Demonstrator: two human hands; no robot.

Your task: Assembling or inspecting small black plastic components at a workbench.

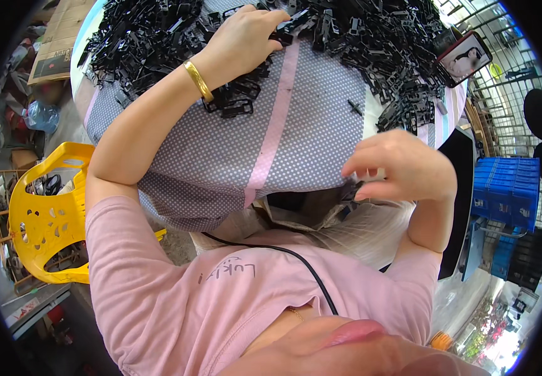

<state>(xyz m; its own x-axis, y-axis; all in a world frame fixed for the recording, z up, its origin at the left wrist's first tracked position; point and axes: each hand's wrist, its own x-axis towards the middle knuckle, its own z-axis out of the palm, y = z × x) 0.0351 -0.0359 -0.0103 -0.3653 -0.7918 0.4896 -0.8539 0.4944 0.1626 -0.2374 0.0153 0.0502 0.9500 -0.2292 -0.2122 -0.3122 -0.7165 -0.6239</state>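
Black plastic pieces (384, 47) lie heaped across the far side of our round table, spreading to left and right, with a smaller cluster (238, 108) on the near side of the heap, below our left wrist. Our left hand (280, 31) reaches into the far middle of the heap, thumb and fingers a little apart with black parts by their tips; we cannot tell whether they grip one. A gold bracelet (197, 81) circles that wrist. Our right hand (353, 183) is over the table's near edge on the right, fingers curled and the thumb apart from them, leaving a narrow gap. Dotted grey cloth (321, 113) covers the tabletop, crossed by a pink stripe (277, 122), and a lone black piece (355, 107) lies on it beyond our right hand. At the far right, a phone (465, 59) leans beside the heap. Nearer to us, a pale creased sack (371, 229) sits under the table edge, while a black cable (311, 269) runs over our pink shirt (145, 250). To the left stands a yellow chair (42, 216); to the right, blue crates (506, 188) are stacked.
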